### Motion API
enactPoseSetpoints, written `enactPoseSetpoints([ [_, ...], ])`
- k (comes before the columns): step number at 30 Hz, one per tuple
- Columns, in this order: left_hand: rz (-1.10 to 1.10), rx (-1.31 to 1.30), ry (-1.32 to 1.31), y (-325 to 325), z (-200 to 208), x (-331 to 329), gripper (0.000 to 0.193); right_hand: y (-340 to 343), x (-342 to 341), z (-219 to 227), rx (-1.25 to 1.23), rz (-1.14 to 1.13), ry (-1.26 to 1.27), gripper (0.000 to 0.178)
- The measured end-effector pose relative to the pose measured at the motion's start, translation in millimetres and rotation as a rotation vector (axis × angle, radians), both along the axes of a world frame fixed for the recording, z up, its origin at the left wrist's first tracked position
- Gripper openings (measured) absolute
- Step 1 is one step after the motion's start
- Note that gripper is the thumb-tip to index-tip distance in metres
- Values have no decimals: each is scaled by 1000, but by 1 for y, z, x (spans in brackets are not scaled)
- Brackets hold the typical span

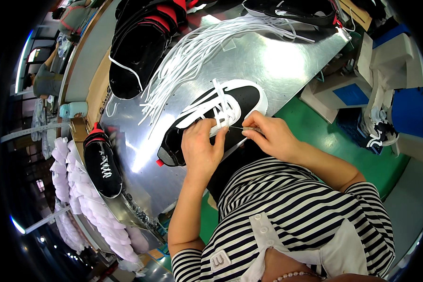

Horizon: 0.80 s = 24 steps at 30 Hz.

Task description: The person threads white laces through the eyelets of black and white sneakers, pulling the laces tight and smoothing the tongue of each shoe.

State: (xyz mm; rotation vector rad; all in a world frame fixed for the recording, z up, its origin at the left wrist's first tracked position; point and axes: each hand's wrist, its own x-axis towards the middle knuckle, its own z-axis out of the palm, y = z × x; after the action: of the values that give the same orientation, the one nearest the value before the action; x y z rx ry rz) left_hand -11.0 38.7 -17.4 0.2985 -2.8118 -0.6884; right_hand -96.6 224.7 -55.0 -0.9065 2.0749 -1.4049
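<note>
A black and white shoe upper (249,96) lies slantwise on the metal tabletop in front of me. A white shoelace (226,109) runs through its front eyelets and loops up over the tongue. My left hand (203,146) is closed on the near side of the upper by the lacing, thumb and fingers pinched; its fingertips partly hide the lace there. Between the thumb and fingers of my right hand (273,138) is a thin metal hook tool (237,127), its shaft pointing left to the eyelet edge. The tool's tip is too small to make out.
A bundle of loose white laces (183,54) spreads across the metal table (263,56). Stacked black and red uppers (138,56) lie at the far left, another upper (291,10) at the far edge. A laced black shoe upper (102,162) sits left; cardboard boxes (336,91) stand right.
</note>
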Motion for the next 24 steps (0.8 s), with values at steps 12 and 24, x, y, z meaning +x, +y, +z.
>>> enactPoseSetpoints([
  [12,131,196,-181,-1,0,-3,24,-5,1,-2,-28,-12,10,19],
  [24,22,228,11,-2,-5,2,21,-12,5,2,33,-85,90,17],
])
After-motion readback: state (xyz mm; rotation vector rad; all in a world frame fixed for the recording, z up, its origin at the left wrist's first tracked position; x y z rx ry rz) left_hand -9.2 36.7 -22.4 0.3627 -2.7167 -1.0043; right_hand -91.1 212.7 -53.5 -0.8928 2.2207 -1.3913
